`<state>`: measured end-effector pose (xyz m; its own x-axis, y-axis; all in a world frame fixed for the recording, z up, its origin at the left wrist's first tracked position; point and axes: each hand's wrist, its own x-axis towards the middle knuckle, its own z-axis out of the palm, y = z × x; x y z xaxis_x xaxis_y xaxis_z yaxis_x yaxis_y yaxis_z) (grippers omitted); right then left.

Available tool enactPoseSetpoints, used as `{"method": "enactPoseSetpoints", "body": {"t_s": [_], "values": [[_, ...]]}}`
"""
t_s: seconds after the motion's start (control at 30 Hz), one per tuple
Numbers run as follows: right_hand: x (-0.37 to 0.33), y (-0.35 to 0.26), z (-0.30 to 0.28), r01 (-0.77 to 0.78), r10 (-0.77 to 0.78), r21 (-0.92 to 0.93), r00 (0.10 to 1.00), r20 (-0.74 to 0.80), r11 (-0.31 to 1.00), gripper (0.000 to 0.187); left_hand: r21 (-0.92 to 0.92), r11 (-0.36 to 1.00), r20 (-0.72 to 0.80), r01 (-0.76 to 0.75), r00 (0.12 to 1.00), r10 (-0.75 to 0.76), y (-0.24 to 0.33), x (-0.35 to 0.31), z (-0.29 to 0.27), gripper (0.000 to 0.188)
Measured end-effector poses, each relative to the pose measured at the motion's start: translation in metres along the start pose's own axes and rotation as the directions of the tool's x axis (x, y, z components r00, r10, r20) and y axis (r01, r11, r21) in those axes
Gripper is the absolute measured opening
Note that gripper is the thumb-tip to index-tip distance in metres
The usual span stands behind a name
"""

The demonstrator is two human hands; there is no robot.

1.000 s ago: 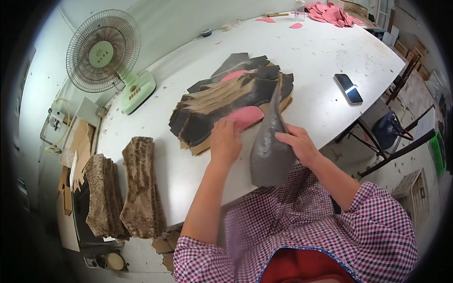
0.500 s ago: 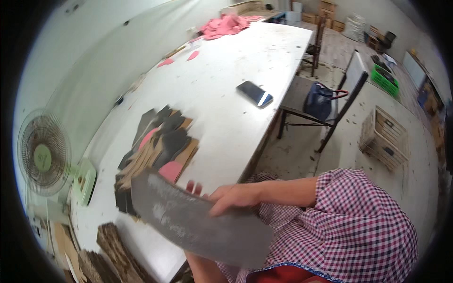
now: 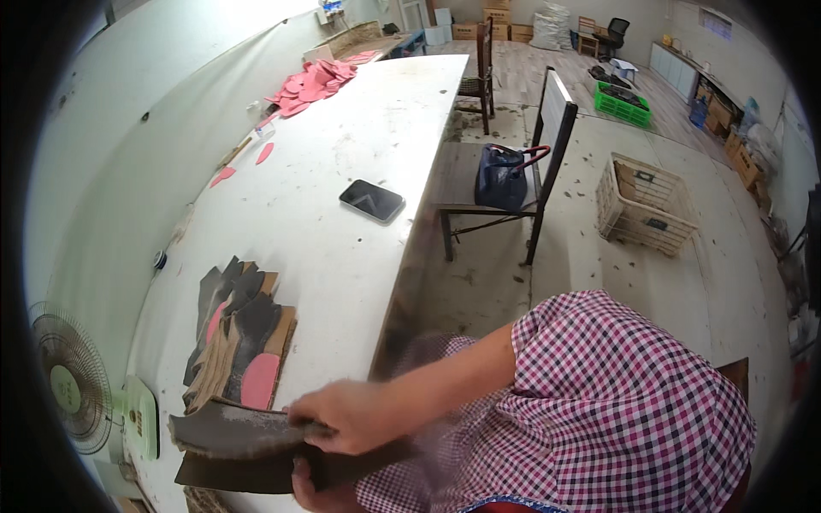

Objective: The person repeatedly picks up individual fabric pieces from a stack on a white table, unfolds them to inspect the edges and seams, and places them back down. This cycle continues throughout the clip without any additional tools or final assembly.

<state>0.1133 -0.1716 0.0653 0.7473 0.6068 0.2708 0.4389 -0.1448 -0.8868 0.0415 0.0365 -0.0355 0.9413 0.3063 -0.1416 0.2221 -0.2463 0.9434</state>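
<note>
On my feed, a fan stands at the far left, with a pale green base. Right of it, on the white table, I see a pile of dark and tan pieces with a pink piece lying at its near end. Just in front of the pile is a grey sheet, and below it a darker sheet; I can't tell whether the two join behind the hands. Up the table, by the wall side, sits a heap of pink pieces. The left hand, partly hidden, grips the darker sheet with its thumb over it. The right hand, slightly blurred, is closed on the right part of the grey sheet. A phone lies flat near the table's right edge. Past that edge I have a dark blue bag on the seat of a chair, then a green basket and a pale crate on the floor.
</note>
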Motion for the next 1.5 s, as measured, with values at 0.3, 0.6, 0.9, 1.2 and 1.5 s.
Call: {"method": "enactPoseSetpoints", "body": {"t_s": [0.3,0.6,0.9,1.2,1.5], "values": [[0.01,0.045,-0.034,-0.181,0.191,0.065,0.958,-0.212,0.981,0.032,-0.231,0.865,-0.387,-0.446,0.857,0.339,-0.035,-0.021,-0.005,0.033],[0.025,0.074,0.008,0.031,-0.03,0.119,0.999,-0.014,0.992,0.021,0.078,0.901,-0.233,-0.427,0.871,0.433,-0.099,-0.012,-0.032,0.041],[0.015,0.111,0.022,-0.186,0.168,0.247,0.981,0.093,0.951,0.03,-0.583,0.771,-0.141,-0.255,0.967,0.213,-0.036,-0.044,0.031,0.046],[-0.012,0.021,-0.016,0.17,-0.222,-0.269,0.959,-0.176,0.948,0.018,-0.923,0.362,0.153,0.129,0.987,0.038,0.037,-0.059,0.015,0.06],[-0.015,0.0,0.001,0.136,-0.14,-0.129,0.99,-0.025,0.982,0.016,-0.87,0.49,0.132,0.06,0.985,0.113,0.044,-0.068,0.02,0.067]]}}
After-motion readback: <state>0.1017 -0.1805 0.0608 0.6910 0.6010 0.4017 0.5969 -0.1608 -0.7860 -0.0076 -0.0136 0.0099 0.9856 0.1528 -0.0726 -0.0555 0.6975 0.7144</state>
